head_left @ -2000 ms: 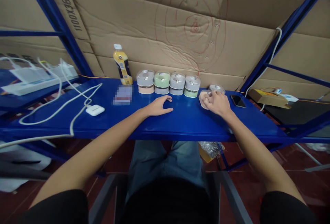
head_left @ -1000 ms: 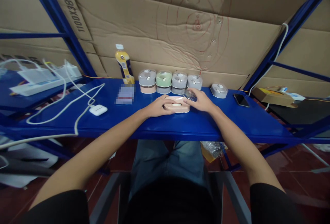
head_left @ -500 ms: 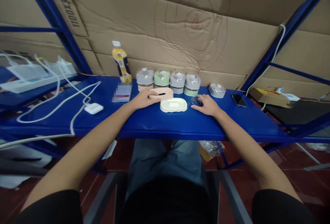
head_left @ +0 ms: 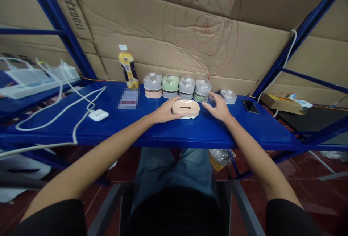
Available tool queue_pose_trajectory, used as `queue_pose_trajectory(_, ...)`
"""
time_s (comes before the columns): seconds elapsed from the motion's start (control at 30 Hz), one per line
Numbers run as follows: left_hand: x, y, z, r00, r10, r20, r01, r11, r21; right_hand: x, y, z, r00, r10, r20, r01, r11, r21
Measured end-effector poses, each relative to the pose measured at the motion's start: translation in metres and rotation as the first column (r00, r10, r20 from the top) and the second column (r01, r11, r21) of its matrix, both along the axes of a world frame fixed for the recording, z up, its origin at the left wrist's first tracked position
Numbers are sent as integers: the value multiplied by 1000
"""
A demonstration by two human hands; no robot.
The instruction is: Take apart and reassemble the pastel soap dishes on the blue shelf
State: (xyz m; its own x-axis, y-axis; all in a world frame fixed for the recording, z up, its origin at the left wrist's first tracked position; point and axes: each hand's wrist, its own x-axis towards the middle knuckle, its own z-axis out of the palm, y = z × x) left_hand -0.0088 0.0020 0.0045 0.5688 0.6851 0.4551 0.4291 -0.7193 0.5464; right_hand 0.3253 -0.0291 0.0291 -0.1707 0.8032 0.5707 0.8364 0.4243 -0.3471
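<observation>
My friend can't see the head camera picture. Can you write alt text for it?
At a blue table, a person's left hand holds a pink oval box, and the right hand holds a clear cover. Behind are four stacks of boxes and a yellow bottle.

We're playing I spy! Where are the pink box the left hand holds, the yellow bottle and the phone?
Pink box (head_left: 186,111), head view: front of its top.
Yellow bottle (head_left: 128,67), head view: middle of its body.
Phone (head_left: 250,106), head view: dark screen.
</observation>
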Motion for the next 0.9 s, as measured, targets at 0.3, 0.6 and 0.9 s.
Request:
queue_pose_trajectory(0.3,1,0,0,997,-35,73,43,993,-111,-85,12,13,875,454,167,-450,891,-62)
queue_pose_trajectory(0.6,-1,1,3,1000,8,-21,-12,984,-177,-93,7,1,864,425,270,-414,905,-98)
queue_pose_trajectory(0.9,1,-1,4,998,31,-47,-38,986,-162,-98,12,16,837,425,345,-378,904,-199)
